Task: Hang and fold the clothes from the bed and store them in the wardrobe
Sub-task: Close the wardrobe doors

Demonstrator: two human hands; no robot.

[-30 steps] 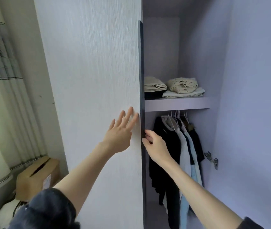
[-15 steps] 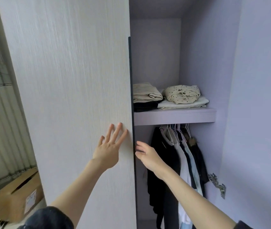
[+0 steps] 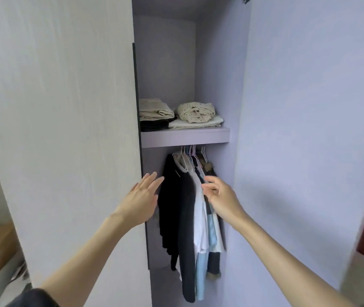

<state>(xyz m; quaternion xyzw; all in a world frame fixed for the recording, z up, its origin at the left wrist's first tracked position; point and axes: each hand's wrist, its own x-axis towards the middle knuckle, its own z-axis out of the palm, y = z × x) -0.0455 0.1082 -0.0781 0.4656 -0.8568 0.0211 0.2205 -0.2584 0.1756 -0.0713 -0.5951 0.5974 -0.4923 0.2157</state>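
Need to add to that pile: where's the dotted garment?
Head view: the dotted garment lies folded on the shelf, right side, atop white folded cloth, above the hanging clothes.

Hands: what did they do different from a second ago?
The left hand slid off the face of the wardrobe door past its edge. The right hand let go of that edge and moved right, in front of the hanging clothes, holding nothing. The folded clothes on the shelf stayed put.

Your right hand [image 3: 221,196] has left the door [image 3: 65,129] edge (left hand [image 3: 140,201] too), now before the hanging clothes [image 3: 190,207].
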